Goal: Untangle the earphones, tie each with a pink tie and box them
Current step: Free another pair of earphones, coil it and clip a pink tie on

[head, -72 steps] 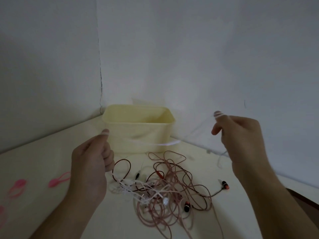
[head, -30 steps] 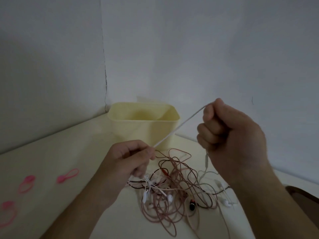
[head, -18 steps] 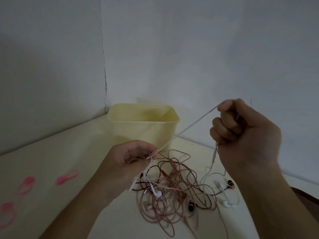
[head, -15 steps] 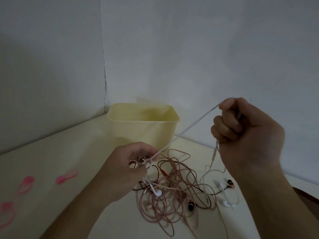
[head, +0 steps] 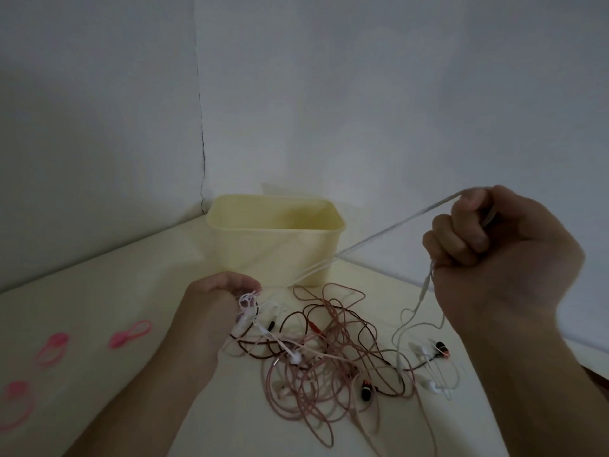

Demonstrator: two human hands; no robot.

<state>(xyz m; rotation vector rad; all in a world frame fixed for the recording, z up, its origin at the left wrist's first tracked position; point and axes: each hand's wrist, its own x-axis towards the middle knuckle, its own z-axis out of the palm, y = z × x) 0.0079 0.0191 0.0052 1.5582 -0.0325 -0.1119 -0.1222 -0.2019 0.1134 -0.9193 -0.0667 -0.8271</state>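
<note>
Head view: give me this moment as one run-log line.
stage: untangling | right hand: grips white earphone cable, taut | left hand: holds its other end | tangle: on table | box: no earphones visible inside

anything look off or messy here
Only the expected mess: pink, dark and white earphone cables lie knotted together in front of the empty yellow box. A white cable is stretched between both hands. Nothing looks broken or spilled.
</note>
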